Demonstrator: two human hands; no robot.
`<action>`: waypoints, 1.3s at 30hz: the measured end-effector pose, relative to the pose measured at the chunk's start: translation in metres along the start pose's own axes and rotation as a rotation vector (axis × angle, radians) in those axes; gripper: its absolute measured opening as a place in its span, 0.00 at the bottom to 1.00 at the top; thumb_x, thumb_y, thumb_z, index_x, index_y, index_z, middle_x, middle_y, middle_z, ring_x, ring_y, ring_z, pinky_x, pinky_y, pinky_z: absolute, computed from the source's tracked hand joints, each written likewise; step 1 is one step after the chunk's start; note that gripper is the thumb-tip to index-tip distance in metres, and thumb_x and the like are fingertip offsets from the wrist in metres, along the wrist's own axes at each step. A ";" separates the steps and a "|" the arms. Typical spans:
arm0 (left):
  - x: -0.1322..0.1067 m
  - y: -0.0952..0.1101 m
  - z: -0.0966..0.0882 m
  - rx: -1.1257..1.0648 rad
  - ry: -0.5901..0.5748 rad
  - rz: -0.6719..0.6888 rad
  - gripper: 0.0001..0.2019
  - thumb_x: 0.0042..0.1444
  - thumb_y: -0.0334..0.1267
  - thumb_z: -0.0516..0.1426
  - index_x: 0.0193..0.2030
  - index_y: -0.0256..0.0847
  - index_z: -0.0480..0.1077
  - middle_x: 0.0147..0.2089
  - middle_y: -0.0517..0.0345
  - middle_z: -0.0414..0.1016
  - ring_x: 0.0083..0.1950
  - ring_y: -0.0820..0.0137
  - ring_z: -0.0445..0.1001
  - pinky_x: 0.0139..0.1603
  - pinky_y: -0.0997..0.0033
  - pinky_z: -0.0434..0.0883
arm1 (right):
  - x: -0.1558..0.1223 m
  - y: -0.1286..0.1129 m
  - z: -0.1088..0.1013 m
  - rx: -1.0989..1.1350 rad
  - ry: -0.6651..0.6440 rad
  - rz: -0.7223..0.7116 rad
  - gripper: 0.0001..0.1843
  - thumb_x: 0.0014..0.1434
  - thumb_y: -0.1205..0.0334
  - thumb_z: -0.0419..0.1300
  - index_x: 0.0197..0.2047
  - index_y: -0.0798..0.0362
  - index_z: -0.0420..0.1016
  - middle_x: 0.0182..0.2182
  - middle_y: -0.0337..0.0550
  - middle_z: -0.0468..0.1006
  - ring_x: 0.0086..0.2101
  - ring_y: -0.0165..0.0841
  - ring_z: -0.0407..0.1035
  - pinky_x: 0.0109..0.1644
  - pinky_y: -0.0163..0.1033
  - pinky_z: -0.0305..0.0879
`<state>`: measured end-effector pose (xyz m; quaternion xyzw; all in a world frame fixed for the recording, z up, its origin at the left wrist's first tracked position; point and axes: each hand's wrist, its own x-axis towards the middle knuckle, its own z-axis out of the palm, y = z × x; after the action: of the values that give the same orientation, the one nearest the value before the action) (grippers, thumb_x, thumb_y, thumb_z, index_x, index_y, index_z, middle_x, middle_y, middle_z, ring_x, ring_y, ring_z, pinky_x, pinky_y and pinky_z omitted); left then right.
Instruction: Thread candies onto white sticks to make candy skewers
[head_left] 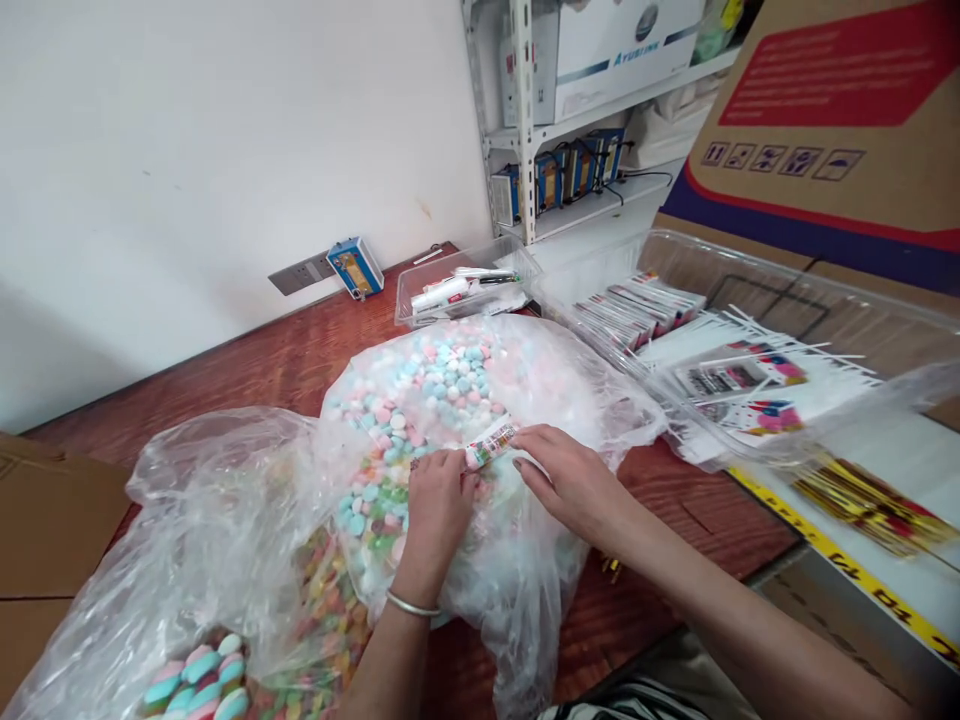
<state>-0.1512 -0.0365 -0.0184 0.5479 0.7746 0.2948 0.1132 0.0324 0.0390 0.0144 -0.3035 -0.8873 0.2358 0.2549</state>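
A small printed candy packet, white with coloured patterns, lies between my two hands above the open bag of sweets. My left hand, with a metal bangle at its wrist, is closed on the packet's left end. At the other end, the fingertips of my right hand pinch the packet. Beneath both hands, a clear plastic bag holds many pastel marshmallows in pink, blue and white. Green and orange sweets show near my left hand.
Another plastic bag at the left holds twisted marshmallows and gummy sweets. Behind is a clear tray of pens. At right stand a clear bin with sticks and printed packets, gold twist ties and a large carton.
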 end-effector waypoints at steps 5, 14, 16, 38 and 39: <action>-0.001 -0.008 -0.003 0.058 -0.013 0.007 0.07 0.56 0.31 0.55 0.39 0.42 0.73 0.39 0.46 0.76 0.44 0.55 0.70 0.47 0.58 0.60 | 0.031 0.015 0.018 -0.053 0.022 0.115 0.16 0.61 0.70 0.52 0.52 0.55 0.71 0.49 0.51 0.75 0.49 0.39 0.70 0.52 0.44 0.68; -0.014 0.020 -0.034 -1.061 -0.149 -0.310 0.10 0.55 0.44 0.61 0.39 0.41 0.75 0.31 0.58 0.74 0.30 0.71 0.69 0.33 0.72 0.65 | 0.002 -0.008 0.002 0.686 0.064 0.350 0.20 0.61 0.50 0.57 0.53 0.51 0.71 0.50 0.48 0.77 0.45 0.38 0.73 0.43 0.42 0.71; -0.027 0.039 -0.032 -1.347 -0.274 -0.379 0.11 0.53 0.44 0.64 0.39 0.38 0.76 0.30 0.57 0.74 0.28 0.73 0.69 0.32 0.73 0.66 | -0.002 -0.016 0.000 0.954 -0.040 0.344 0.22 0.61 0.49 0.58 0.54 0.51 0.70 0.49 0.47 0.78 0.46 0.37 0.73 0.45 0.42 0.70; -0.044 0.034 -0.015 -1.527 0.322 -0.516 0.16 0.46 0.42 0.69 0.40 0.36 0.76 0.34 0.57 0.78 0.31 0.74 0.74 0.36 0.74 0.69 | 0.037 -0.027 0.018 0.390 0.218 0.185 0.18 0.58 0.62 0.57 0.52 0.55 0.70 0.49 0.53 0.74 0.46 0.42 0.71 0.51 0.48 0.66; -0.045 0.038 -0.015 -1.535 0.345 -0.521 0.16 0.46 0.42 0.69 0.39 0.37 0.76 0.36 0.56 0.78 0.33 0.73 0.75 0.37 0.73 0.70 | 0.035 -0.032 0.016 0.401 0.197 0.159 0.16 0.59 0.60 0.57 0.50 0.54 0.70 0.49 0.52 0.75 0.46 0.41 0.71 0.50 0.47 0.66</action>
<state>-0.1121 -0.0740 0.0084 0.0684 0.4668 0.7857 0.4001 -0.0148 0.0346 0.0313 -0.3374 -0.7669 0.3960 0.3759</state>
